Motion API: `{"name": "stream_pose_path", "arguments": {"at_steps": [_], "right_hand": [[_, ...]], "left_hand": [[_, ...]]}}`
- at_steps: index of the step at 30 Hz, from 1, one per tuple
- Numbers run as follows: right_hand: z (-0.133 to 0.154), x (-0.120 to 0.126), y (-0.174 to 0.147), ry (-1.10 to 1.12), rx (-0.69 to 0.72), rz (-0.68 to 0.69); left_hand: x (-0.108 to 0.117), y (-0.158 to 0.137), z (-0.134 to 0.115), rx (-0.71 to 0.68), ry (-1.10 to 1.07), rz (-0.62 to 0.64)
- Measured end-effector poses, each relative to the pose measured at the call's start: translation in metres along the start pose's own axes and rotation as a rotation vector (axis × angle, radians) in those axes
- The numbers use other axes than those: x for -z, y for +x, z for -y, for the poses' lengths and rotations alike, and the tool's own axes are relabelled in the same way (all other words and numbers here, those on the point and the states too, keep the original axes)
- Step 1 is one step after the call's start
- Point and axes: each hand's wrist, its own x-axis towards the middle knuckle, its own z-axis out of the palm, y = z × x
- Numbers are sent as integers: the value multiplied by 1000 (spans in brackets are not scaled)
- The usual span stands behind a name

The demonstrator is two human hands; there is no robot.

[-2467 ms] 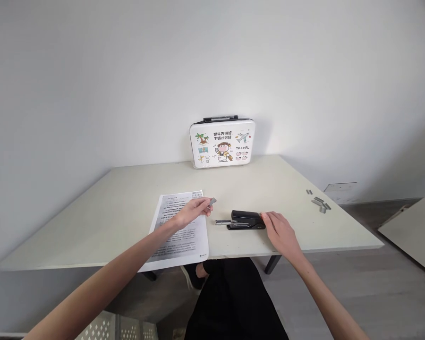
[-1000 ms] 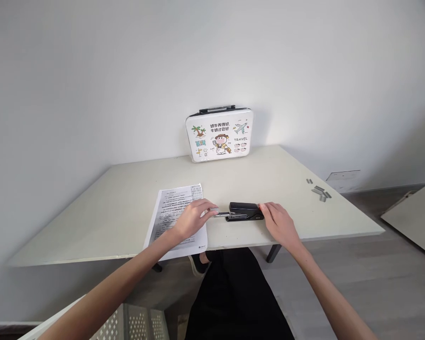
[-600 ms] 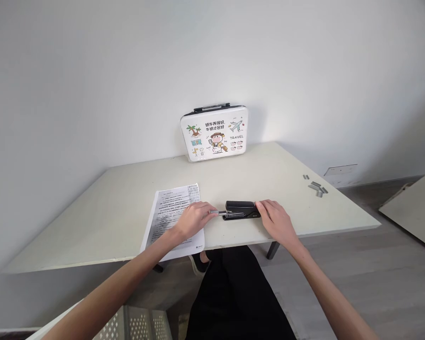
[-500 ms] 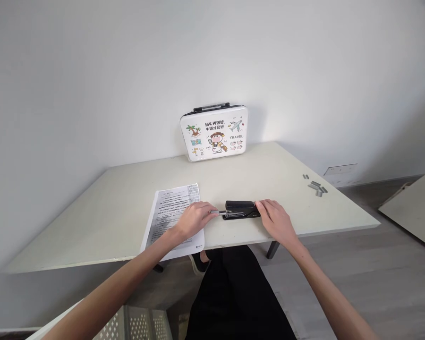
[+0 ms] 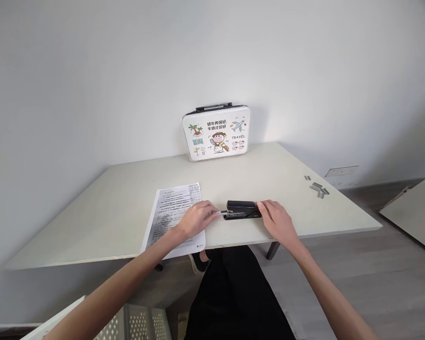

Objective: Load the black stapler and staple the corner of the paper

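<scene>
Since approx. 2 s ago: brought L hand (image 5: 196,219) from mid-air, w/ grey strip, to protruding metal tray (image 5: 224,212) of black stapler (image 5: 243,209); now pinching tray tip betw. closed fingers. Can't tell whether gripping strip too. Gripping stapler's rear w/ R hand (image 5: 278,220), as before. Means holding stapler at both ends, i.e. working right at tray. Resting it on surface (image 5: 113,208), just R of printed sheet (image 5: 175,198), well apart from loose staple strips (image 5: 318,189) nr. R edge.

The left hand (image 5: 199,219) hides most of the grey strip (image 5: 217,212) it pinches and part of the sheet (image 5: 173,205), its print too small to read. The right hand (image 5: 276,221) covers the rear of the stapler (image 5: 241,207)
</scene>
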Motion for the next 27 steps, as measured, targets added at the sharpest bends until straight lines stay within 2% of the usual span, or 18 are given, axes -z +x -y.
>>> {"name": "stream_pose_path", "arguments": {"at_steps": [5,9,12,15,20,23,27], "right_hand": [[5,4,-2,31,-7,22],[9,9,-4,74,33,105],[6,12,-4,117,46,148],[2,15,-3,174,38,223],[1,20,-1,225,47,293],[1,20,-1,228,43,286],[0,18,-2,225,45,266]], "left_hand": [[10,-11,4,22,-72,-8],[18,-24,6,48,-244,87],[18,-29,3,9,-322,128],[15,-19,-2,-67,-368,168],[4,16,-9,-132,-464,271],[-4,26,-10,-137,-422,237],[-12,21,-10,-159,-323,155]]}}
